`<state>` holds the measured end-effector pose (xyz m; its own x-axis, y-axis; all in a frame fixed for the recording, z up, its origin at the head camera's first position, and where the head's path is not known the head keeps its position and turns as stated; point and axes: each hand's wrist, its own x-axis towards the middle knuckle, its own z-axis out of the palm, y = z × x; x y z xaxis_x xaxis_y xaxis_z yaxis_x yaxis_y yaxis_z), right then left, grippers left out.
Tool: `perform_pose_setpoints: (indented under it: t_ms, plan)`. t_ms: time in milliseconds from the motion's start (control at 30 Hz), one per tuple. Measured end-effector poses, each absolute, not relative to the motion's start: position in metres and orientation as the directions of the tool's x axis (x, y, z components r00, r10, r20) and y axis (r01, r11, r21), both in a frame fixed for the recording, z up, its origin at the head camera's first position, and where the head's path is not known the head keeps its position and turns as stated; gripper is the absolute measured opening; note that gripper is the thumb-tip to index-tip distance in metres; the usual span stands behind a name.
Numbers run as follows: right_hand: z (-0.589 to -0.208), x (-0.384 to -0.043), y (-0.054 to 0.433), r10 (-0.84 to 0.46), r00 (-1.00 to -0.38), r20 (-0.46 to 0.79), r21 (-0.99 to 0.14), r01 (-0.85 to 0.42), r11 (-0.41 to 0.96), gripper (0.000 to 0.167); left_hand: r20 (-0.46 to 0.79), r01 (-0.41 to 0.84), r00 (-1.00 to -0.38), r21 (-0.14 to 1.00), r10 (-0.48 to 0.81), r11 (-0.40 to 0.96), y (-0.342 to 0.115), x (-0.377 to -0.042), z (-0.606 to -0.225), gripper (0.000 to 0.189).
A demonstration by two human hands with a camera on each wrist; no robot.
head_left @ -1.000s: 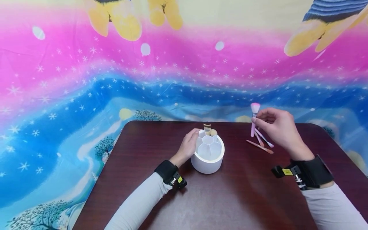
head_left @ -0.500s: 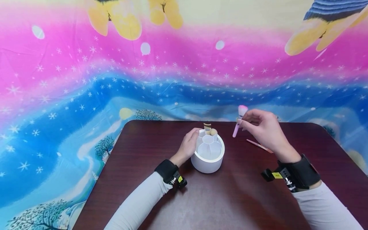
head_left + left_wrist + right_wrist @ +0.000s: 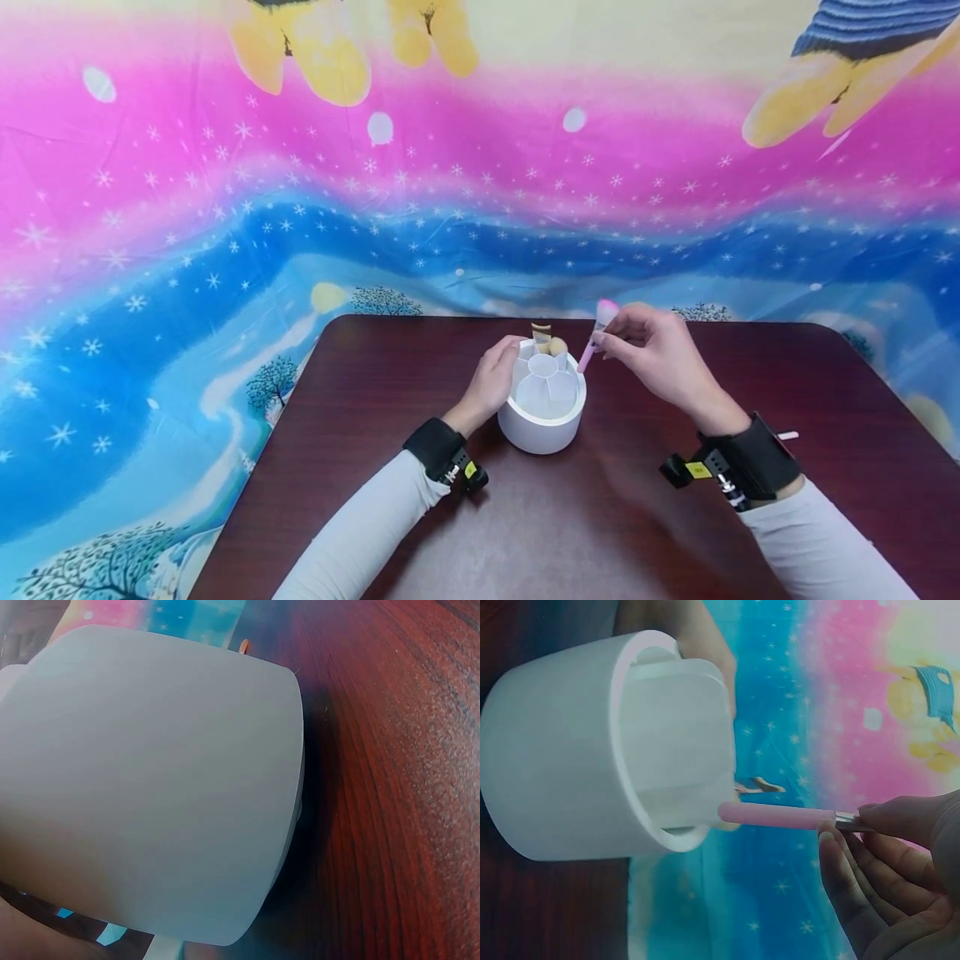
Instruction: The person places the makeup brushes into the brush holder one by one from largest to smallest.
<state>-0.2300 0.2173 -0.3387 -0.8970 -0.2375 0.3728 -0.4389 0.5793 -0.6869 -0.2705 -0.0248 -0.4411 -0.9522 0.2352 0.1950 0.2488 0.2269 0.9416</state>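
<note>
A white round divided organizer (image 3: pixel 542 429) stands on the table, its compartments facing up. My left hand (image 3: pixel 493 379) grips its left side, with the fingers over the rim. Two pieces stick up at its back: a brush with a flat brown-gold head (image 3: pixel 541 336) and a round beige tip (image 3: pixel 557 345). My right hand (image 3: pixel 656 354) pinches a makeup brush (image 3: pixel 588 354) near its silver collar, pink-and-white bristles up. In the right wrist view the end of the brush's pink handle (image 3: pixel 776 815) points at the organizer's opening, right at the rim.
The dark red-brown table (image 3: pixel 390 358) has its far edge just behind the organizer. A printed cloth (image 3: pixel 450 167) hangs beyond it. In the left wrist view an orange-brown tip (image 3: pixel 244 646) shows past the organizer. My right hand and wrist cover the spot of the loose brushes.
My right hand has carried the pink brush leftward from the loose brushes to the organizer's right rim, lowering and tilting it. My left hand and the organizer have stayed put.
</note>
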Motion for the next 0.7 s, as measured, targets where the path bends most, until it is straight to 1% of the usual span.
perform_pose_setpoints:
  t_ms: [233, 467, 567, 700]
  plan:
    - [-0.352, -0.230, 0.208, -0.264, -0.911, 0.318, -0.738, -0.413, 0.534, 0.012, 0.202, 0.256, -0.950, 0.941, 0.239, 0.222, -0.024, -0.270, -0.441, 0.045]
    - [-0.365, -0.232, 0.203, -0.292, -0.915, 0.278, -0.739, -0.398, 0.544, 0.008, 0.197, 0.250, -0.951, 0.943, 0.237, 0.218, -0.025, -0.271, -0.440, 0.045]
    - [-0.370, -0.235, 0.204, -0.303, -0.918, 0.256, -0.741, -0.388, 0.548, 0.009, 0.194, 0.246, -0.952, 0.946, 0.238, 0.213, -0.025, -0.270, -0.440, 0.046]
    - [-0.371, -0.238, 0.212, -0.278, -0.925, 0.261, -0.710, -0.379, 0.594, 0.011, 0.198, 0.250, -0.950, 0.946, 0.240, 0.207, -0.024, -0.270, -0.441, 0.046]
